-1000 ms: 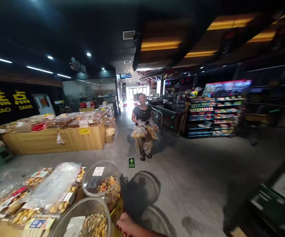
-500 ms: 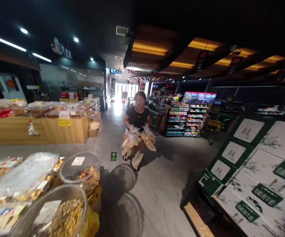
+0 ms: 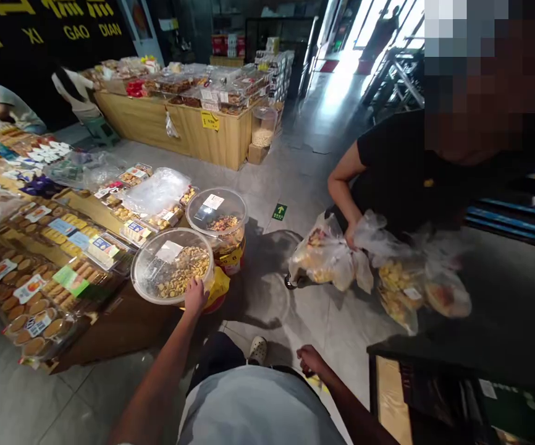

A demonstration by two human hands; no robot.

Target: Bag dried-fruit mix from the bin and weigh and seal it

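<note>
My left hand (image 3: 196, 295) rests on the near right edge of a large round clear tub (image 3: 138, 281), its fingers lying over the rim. Small tan nut-like pieces (image 3: 186, 266) fill part of that tub, and a white label (image 3: 169, 251) sits on its lid. Behind it stands a second round tub (image 3: 237, 213) with darker mixed pieces. My right hand (image 3: 311, 360) hangs low over the floor, fingers curled in, with nothing visible in them. A yellow wrap (image 3: 219, 288) shows below the nearer tub.
Close on the right, a person in a black top (image 3: 388, 167) carries several clear plastic bags (image 3: 325, 253) of food. Packed pastries (image 3: 40, 296) cover the stand at left. A wooden counter (image 3: 175, 130) stands behind. A dark pallet-like base (image 3: 390, 395) lies low right.
My view has tipped down and turned left, bringing both my hands into sight. The person with the bags has come much closer, now on the right.
</note>
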